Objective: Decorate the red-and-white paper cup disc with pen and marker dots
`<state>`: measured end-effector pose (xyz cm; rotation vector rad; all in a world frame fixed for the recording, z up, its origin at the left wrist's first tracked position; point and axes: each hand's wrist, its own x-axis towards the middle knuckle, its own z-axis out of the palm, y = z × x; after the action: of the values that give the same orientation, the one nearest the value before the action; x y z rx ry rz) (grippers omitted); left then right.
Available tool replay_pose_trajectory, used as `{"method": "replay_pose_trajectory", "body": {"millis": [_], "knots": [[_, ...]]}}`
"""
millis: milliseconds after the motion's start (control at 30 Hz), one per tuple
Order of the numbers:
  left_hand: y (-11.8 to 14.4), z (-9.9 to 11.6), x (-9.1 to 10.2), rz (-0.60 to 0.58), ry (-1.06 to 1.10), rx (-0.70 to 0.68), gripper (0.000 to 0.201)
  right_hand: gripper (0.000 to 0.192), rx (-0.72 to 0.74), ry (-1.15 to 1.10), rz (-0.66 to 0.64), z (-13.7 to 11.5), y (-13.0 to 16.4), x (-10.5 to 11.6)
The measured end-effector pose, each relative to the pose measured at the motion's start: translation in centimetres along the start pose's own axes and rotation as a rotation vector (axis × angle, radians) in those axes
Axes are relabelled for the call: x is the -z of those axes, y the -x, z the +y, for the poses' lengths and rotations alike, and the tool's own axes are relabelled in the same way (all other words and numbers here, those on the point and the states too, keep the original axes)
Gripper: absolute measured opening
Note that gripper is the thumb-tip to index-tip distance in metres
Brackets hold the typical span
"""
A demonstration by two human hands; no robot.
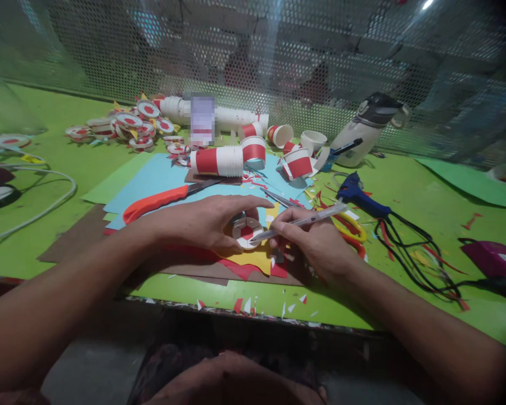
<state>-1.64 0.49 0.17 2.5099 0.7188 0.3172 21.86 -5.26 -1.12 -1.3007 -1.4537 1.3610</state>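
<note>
White disc, red patch and dark lines on it, just below frame centre; clear pen slants up rightward, tip at its face.

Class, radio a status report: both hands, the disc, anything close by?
Left hand holding white disc, red centre. Right hand gripping pen, tip at disc. Yellow scissor handle close beside right hand.

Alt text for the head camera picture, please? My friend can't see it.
A person's bare left hand holds a round white disc with a red centre, as the right hand points a clear plastic pen at it over coloured paper sheets on a green table.
</note>
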Motion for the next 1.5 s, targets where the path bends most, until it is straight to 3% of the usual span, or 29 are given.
{"method": "replay_pose_trajectory", "body": {"millis": [300,1033,1500], "knots": [[-0.15,-0.11,-0.01,-0.014,0.052,0.002,0.072,0.022,0.065,0.064,-0.021,0.02,-0.08,-0.07],[-0.12,-0.10,-0.02,-0.025,0.052,0.018,0.072,0.018,0.049,0.103,0.008,-0.28,0.06,-0.29],[-0.24,-0.11,0.02,-0.035,0.042,0.032,0.074,0.023,-0.008,-0.025,0.011,0.25,-0.04,-0.05]]}}
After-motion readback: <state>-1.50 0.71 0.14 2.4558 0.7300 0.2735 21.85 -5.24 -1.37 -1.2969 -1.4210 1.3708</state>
